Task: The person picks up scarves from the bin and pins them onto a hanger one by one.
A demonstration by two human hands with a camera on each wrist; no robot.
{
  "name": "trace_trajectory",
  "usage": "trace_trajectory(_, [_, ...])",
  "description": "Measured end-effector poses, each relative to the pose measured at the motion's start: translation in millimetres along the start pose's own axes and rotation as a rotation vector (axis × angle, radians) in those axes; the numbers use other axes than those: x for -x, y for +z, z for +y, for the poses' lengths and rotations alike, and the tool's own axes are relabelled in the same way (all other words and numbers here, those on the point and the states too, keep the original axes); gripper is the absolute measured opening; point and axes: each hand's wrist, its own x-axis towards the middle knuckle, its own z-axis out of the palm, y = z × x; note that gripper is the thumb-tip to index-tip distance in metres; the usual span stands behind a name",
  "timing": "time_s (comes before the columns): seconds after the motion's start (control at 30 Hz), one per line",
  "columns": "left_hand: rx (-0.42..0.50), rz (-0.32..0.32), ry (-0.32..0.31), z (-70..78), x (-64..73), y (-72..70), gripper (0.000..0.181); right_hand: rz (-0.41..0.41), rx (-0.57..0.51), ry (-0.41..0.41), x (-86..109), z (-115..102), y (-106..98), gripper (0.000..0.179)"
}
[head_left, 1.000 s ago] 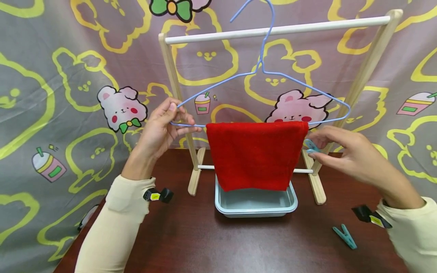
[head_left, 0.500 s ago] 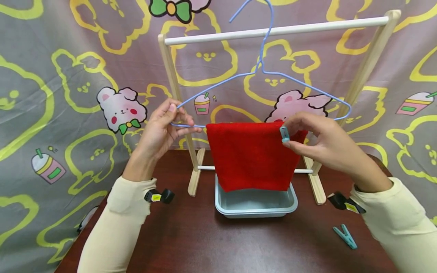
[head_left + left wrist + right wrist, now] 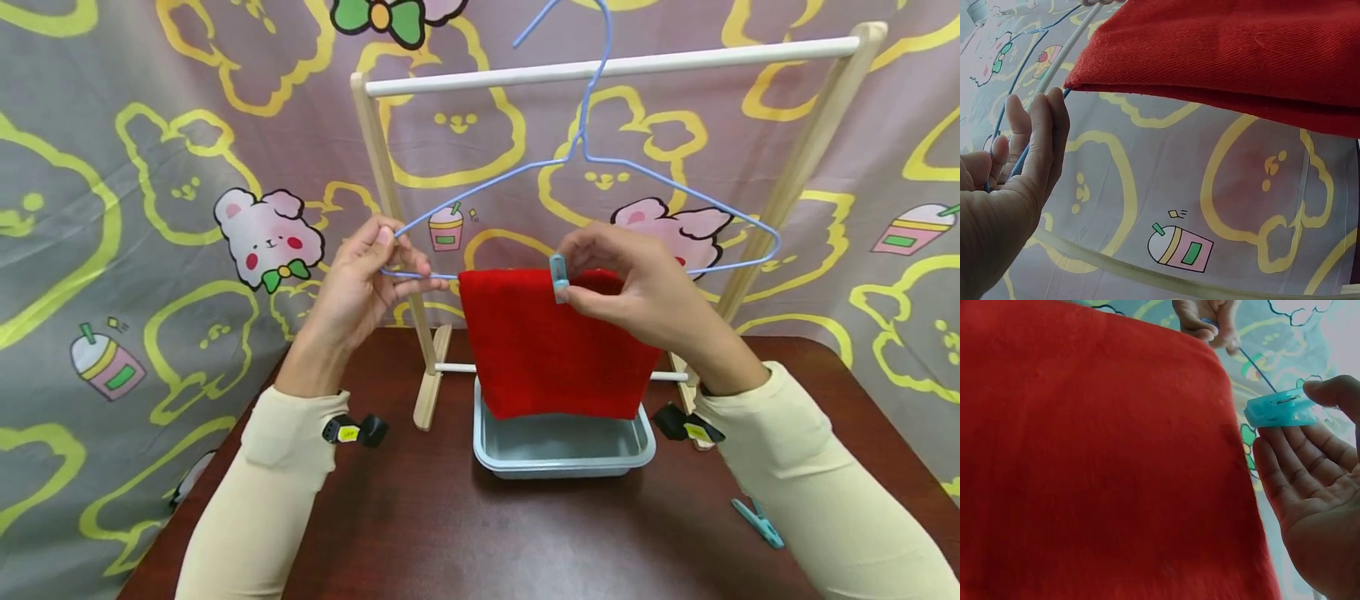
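A blue wire clothes hanger point(image 3: 582, 137) is held upright by my left hand point(image 3: 352, 279), whose thumb and fingers grip its left corner. Folded over the hanger's lower bar is a red cloth point(image 3: 555, 367), hanging down in front. My right hand point(image 3: 645, 283) pinches a light blue clothespin point(image 3: 558, 279) between thumb and fingers, in front of the cloth's upper part. In the right wrist view the clothespin point(image 3: 1282, 407) is beside the cloth's edge, apart from the hanger wire. The left wrist view has the cloth's corner point(image 3: 1079, 81) close to my left fingertips.
Behind the hanger stands a wooden rack with a white top bar point(image 3: 480, 78). A pale blue basin point(image 3: 562, 464) sits under the cloth. Another clothespin point(image 3: 757, 523) lies on the dark table point(image 3: 450, 533) at right, partly covered by my right sleeve. A patterned curtain point(image 3: 180, 350) hangs behind.
My right hand has moved left with the clothespin, from beside the cloth's right edge to in front of its upper middle. My left hand still holds the hanger, which has shifted slightly right.
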Motion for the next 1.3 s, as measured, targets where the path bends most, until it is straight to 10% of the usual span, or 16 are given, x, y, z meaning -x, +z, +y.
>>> trace_trajectory(1.3, [0.006,0.005,0.012,-3.3,-2.0,8.9,0.025,0.075,-0.182,0.111,-58.2,-9,54,0.01])
